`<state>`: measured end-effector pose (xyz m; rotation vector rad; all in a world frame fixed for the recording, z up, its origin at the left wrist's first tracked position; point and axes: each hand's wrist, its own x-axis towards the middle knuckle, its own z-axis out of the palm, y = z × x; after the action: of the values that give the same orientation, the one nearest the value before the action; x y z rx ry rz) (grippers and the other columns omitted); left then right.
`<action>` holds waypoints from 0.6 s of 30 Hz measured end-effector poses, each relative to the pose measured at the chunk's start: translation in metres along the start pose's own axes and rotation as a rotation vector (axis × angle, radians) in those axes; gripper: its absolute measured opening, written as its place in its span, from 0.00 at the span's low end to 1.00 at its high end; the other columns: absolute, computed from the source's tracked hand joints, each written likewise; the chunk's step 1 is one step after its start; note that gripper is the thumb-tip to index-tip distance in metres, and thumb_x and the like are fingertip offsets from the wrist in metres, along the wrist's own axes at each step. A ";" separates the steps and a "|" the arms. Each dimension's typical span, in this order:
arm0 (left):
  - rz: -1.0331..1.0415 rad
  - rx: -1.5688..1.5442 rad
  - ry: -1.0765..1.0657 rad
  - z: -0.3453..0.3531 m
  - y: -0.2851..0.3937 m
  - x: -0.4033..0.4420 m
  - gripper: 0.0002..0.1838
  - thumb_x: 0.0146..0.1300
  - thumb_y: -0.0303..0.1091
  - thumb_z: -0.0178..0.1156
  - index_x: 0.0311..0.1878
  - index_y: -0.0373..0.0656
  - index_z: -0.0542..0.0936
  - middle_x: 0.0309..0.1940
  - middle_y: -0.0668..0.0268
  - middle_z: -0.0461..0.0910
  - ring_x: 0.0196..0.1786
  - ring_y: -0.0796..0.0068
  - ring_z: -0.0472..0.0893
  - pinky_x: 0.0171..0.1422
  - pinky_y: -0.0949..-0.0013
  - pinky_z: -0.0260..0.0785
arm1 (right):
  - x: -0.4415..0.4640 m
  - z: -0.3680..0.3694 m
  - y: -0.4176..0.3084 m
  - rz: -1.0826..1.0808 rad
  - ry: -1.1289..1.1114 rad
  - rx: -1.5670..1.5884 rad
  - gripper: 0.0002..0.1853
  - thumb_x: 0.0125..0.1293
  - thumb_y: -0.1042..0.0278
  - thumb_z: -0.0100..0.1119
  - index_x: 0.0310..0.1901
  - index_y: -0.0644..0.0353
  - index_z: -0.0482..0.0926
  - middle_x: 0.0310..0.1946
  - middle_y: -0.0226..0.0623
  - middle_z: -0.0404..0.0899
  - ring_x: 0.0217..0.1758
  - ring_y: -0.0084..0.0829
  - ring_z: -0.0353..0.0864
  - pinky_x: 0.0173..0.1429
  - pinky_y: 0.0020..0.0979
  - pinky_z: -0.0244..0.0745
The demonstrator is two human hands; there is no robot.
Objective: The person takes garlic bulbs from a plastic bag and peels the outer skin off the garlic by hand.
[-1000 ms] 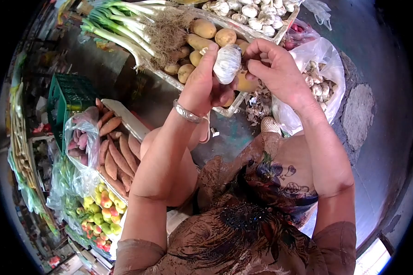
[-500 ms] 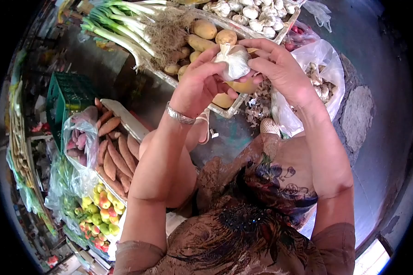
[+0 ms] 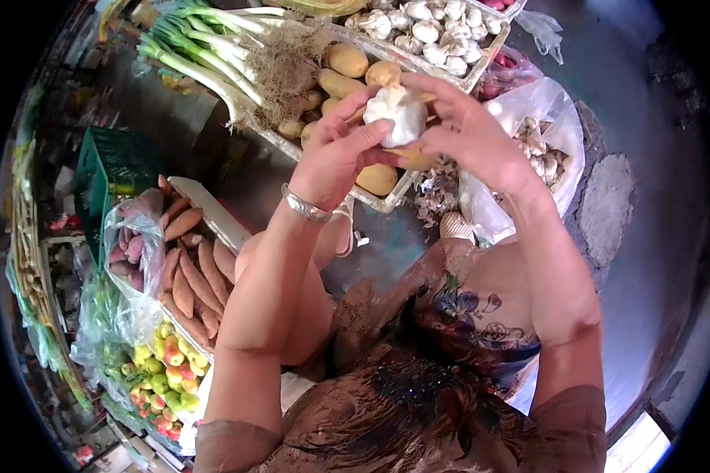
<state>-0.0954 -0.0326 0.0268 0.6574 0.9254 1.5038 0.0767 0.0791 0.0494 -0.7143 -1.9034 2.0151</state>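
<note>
My left hand (image 3: 335, 150) grips a white garlic bulb (image 3: 401, 120) from the left, its thumb pressed on the bulb's front. The bulb's dry stem points up, and its papery skin looks mostly whole. From the right, my right hand (image 3: 469, 130) curls around the same bulb; one finger reaches behind the stem, and its lower fingertips meet the bulb's right edge. Parts of the fingers behind the bulb are hidden. Below and behind both hands lies a box of potatoes (image 3: 376, 180).
Leeks (image 3: 213, 59) with roots lie at the upper left; a white crate holds more garlic (image 3: 426, 31). A plastic bag of garlic (image 3: 556, 169) stands right, beside loose garlic skins (image 3: 440, 189). Sweet potatoes (image 3: 201, 280), a green crate (image 3: 118, 173) and apple-like fruit (image 3: 170, 370) are left.
The bulb has turned slightly in my hands and sits a little lower. My left thumb has moved onto its front, while my right thumb has come down off its upper right side.
</note>
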 end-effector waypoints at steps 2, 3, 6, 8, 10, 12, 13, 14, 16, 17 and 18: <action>0.003 0.224 0.058 -0.003 -0.004 0.001 0.23 0.68 0.30 0.60 0.65 0.39 0.70 0.51 0.59 0.80 0.46 0.66 0.84 0.46 0.64 0.81 | 0.004 0.001 0.017 -0.067 0.031 -0.200 0.40 0.59 0.63 0.67 0.71 0.60 0.60 0.55 0.48 0.76 0.59 0.39 0.76 0.65 0.34 0.69; -0.016 0.254 0.090 0.000 -0.004 0.000 0.24 0.66 0.33 0.63 0.64 0.39 0.72 0.47 0.61 0.81 0.42 0.71 0.83 0.44 0.66 0.81 | 0.005 0.002 0.019 -0.034 0.014 -0.185 0.41 0.56 0.62 0.70 0.70 0.61 0.61 0.58 0.49 0.75 0.59 0.41 0.76 0.65 0.36 0.69; -0.055 0.322 0.103 0.001 -0.005 -0.001 0.23 0.66 0.33 0.64 0.62 0.38 0.73 0.44 0.62 0.82 0.41 0.71 0.84 0.43 0.66 0.81 | 0.006 0.009 0.020 0.047 0.005 -0.093 0.40 0.58 0.63 0.72 0.70 0.56 0.62 0.54 0.38 0.74 0.55 0.27 0.75 0.60 0.29 0.71; 0.003 0.367 0.121 0.002 -0.006 0.000 0.20 0.67 0.35 0.62 0.60 0.38 0.75 0.41 0.63 0.82 0.38 0.73 0.83 0.39 0.68 0.81 | 0.006 0.013 0.018 0.005 0.037 -0.116 0.37 0.58 0.63 0.72 0.67 0.58 0.65 0.49 0.36 0.76 0.48 0.25 0.77 0.53 0.27 0.74; -0.144 0.363 0.116 0.004 0.005 -0.003 0.16 0.69 0.37 0.60 0.55 0.39 0.77 0.34 0.65 0.82 0.30 0.76 0.82 0.31 0.71 0.78 | 0.006 0.011 0.010 0.189 0.000 0.011 0.40 0.53 0.60 0.74 0.64 0.67 0.64 0.43 0.39 0.76 0.42 0.29 0.78 0.46 0.29 0.76; -0.155 0.448 0.210 -0.001 0.007 -0.003 0.11 0.70 0.37 0.58 0.48 0.40 0.79 0.24 0.68 0.80 0.18 0.78 0.77 0.20 0.76 0.70 | 0.010 0.005 0.010 0.277 -0.013 0.038 0.37 0.54 0.56 0.73 0.60 0.67 0.67 0.41 0.37 0.76 0.40 0.23 0.77 0.38 0.24 0.74; -0.125 0.429 0.233 -0.005 0.008 -0.002 0.09 0.69 0.34 0.58 0.47 0.40 0.79 0.25 0.67 0.80 0.18 0.78 0.77 0.20 0.76 0.69 | 0.014 0.003 0.016 0.317 -0.004 0.056 0.35 0.54 0.55 0.72 0.58 0.67 0.68 0.39 0.36 0.76 0.38 0.22 0.77 0.37 0.24 0.74; -0.097 0.410 0.257 -0.007 0.008 -0.001 0.07 0.68 0.31 0.58 0.46 0.41 0.79 0.25 0.66 0.80 0.19 0.78 0.77 0.19 0.75 0.68 | 0.017 0.002 0.022 0.357 0.004 0.075 0.33 0.55 0.53 0.71 0.56 0.66 0.70 0.38 0.34 0.76 0.37 0.21 0.77 0.36 0.24 0.73; -0.059 0.384 0.288 -0.004 0.007 0.000 0.08 0.68 0.31 0.58 0.47 0.41 0.79 0.27 0.67 0.80 0.21 0.79 0.77 0.21 0.76 0.69 | 0.021 0.002 0.032 0.341 0.059 0.054 0.29 0.56 0.54 0.69 0.53 0.64 0.72 0.36 0.32 0.76 0.34 0.20 0.76 0.33 0.24 0.72; -0.026 0.361 0.324 -0.002 0.008 -0.001 0.08 0.68 0.30 0.58 0.48 0.42 0.79 0.28 0.67 0.80 0.23 0.80 0.78 0.23 0.76 0.69 | 0.023 0.000 0.037 0.350 0.103 0.085 0.27 0.56 0.53 0.69 0.51 0.61 0.73 0.38 0.30 0.76 0.36 0.21 0.76 0.35 0.25 0.72; -0.018 0.357 0.321 -0.005 0.008 0.000 0.08 0.68 0.30 0.58 0.48 0.42 0.79 0.28 0.67 0.80 0.23 0.80 0.78 0.23 0.76 0.69 | 0.026 -0.003 0.043 0.359 0.147 0.115 0.26 0.56 0.52 0.69 0.50 0.58 0.74 0.40 0.29 0.76 0.38 0.21 0.75 0.37 0.26 0.71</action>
<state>-0.1036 -0.0338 0.0312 0.6676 1.4641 1.4656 0.0619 0.0907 0.0025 -1.2072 -1.6537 2.1834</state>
